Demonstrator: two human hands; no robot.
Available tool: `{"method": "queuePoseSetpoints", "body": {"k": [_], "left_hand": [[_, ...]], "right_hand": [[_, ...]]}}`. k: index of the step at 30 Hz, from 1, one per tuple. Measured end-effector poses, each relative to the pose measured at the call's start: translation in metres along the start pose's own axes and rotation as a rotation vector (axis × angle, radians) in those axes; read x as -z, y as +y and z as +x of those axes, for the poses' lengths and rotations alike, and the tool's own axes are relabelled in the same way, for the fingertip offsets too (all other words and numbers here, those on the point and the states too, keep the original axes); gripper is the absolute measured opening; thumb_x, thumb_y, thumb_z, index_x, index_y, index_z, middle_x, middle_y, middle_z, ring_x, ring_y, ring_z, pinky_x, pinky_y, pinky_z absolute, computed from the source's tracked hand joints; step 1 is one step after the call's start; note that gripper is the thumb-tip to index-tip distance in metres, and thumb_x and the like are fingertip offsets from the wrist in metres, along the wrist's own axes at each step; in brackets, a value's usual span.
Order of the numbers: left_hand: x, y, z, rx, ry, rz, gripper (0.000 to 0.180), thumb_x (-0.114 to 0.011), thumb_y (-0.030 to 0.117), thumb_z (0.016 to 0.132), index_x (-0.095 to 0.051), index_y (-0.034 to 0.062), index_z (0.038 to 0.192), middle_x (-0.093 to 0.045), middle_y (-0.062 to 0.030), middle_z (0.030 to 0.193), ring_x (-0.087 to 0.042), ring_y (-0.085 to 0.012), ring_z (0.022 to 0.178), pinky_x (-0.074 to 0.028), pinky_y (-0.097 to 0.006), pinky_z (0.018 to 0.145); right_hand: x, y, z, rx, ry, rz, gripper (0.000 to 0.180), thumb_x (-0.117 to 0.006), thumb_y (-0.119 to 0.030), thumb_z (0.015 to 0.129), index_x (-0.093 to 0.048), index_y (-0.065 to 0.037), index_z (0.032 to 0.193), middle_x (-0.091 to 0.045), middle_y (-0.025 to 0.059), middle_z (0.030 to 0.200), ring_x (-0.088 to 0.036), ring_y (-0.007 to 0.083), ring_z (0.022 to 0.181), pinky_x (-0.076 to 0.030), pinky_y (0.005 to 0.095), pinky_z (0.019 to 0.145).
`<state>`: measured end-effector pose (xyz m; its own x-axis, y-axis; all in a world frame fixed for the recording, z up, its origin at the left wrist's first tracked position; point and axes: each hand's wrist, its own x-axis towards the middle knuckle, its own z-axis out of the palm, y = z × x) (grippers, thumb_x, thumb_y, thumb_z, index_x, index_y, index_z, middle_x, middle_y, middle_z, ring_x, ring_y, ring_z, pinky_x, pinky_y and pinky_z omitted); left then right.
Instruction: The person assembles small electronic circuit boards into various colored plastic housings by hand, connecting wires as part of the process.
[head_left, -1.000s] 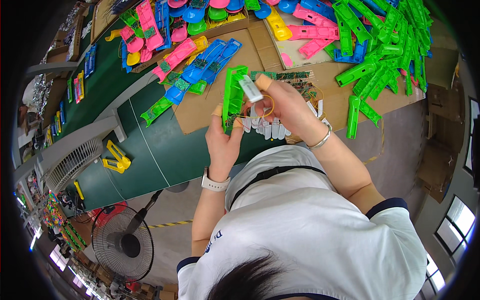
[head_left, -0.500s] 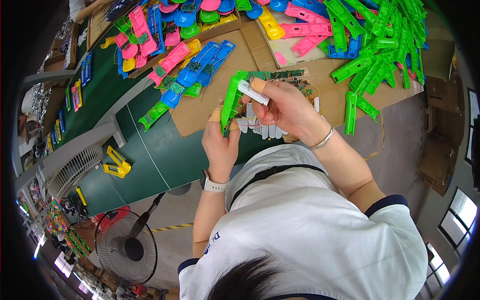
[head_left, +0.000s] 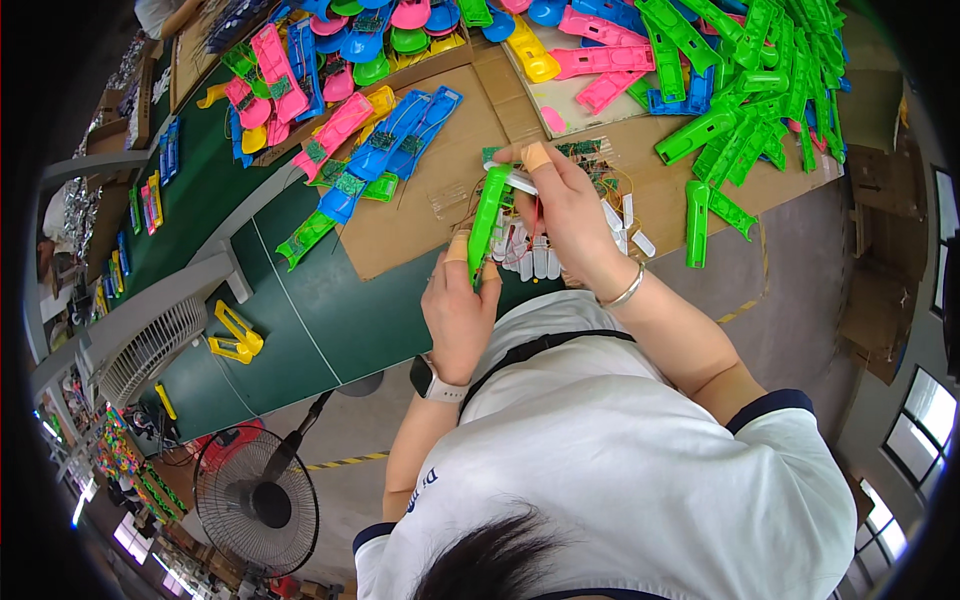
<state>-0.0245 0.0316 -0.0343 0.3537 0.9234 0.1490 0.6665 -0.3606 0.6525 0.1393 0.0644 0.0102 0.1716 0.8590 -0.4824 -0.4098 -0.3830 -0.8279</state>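
Note:
My left hand [head_left: 461, 310] is closed around the lower end of a green plastic shell half [head_left: 487, 222], which stands tilted over the cardboard. Between the thumb and fingers of my right hand [head_left: 571, 213] is a white plastic piece [head_left: 522, 181], held against the shell's upper end. Thin red and yellow wires run close to the shell, but where they attach is hidden by my fingers. Under my hands lie several white plastic pieces [head_left: 540, 262] in a row. Green circuit boards [head_left: 588, 150] with loose wires lie just beyond my right hand.
A big heap of green shells [head_left: 760, 110] fills the right back. Blue shells fitted with circuit boards [head_left: 400, 130] lie left of my hands. Cardboard [head_left: 390, 235] covers part of the green table [head_left: 300, 330]. A white fan [head_left: 160, 335] and a black fan [head_left: 265, 500] stand at left.
Both hands have shifted: the left hand moved right and nearer with the green shell, now more upright. The right hand's white piece now sits partly behind the shell's top.

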Motion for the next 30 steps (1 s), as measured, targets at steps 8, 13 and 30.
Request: {"method": "queuePoseSetpoints", "body": {"k": [8, 13, 30], "left_hand": [[-0.002, 0.019, -0.009, 0.088, -0.103, -0.24, 0.042, -0.064, 0.007, 0.076, -0.049, -0.0001, 0.115, -0.057, -0.0182, 0.085, -0.058, -0.0343, 0.071, -0.047, -0.041, 0.061], [-0.004, 0.026, -0.009, 0.285, -0.234, -0.427, 0.046, -0.062, 0.003, 0.075, -0.049, 0.0015, 0.12, -0.062, -0.0163, 0.092, -0.062, -0.0243, 0.078, -0.049, -0.033, 0.07], [0.022, -0.011, 0.002, 0.467, -0.53, -0.829, 0.03, -0.058, 0.001, 0.08, -0.051, -0.0004, 0.109, -0.064, -0.0084, 0.088, -0.061, -0.0129, 0.076, -0.048, -0.026, 0.068]], "right_hand": [[0.019, 0.019, 0.02, 0.561, 0.021, -0.416, 0.038, -0.041, -0.033, 0.096, -0.064, -0.002, 0.096, -0.06, 0.0119, 0.087, -0.059, 0.025, 0.083, -0.045, 0.0332, 0.077], [0.02, 0.015, 0.029, 0.052, -0.056, -0.242, 0.043, -0.042, -0.036, 0.095, -0.064, 0.001, 0.094, -0.062, 0.0122, 0.082, -0.061, 0.0195, 0.08, -0.047, 0.0317, 0.071], [0.052, 0.018, 0.005, 0.217, -0.439, -0.54, 0.043, -0.042, -0.038, 0.096, -0.058, -0.001, 0.114, -0.061, 0.0088, 0.11, -0.056, 0.0198, 0.103, -0.042, 0.0307, 0.09]]}}
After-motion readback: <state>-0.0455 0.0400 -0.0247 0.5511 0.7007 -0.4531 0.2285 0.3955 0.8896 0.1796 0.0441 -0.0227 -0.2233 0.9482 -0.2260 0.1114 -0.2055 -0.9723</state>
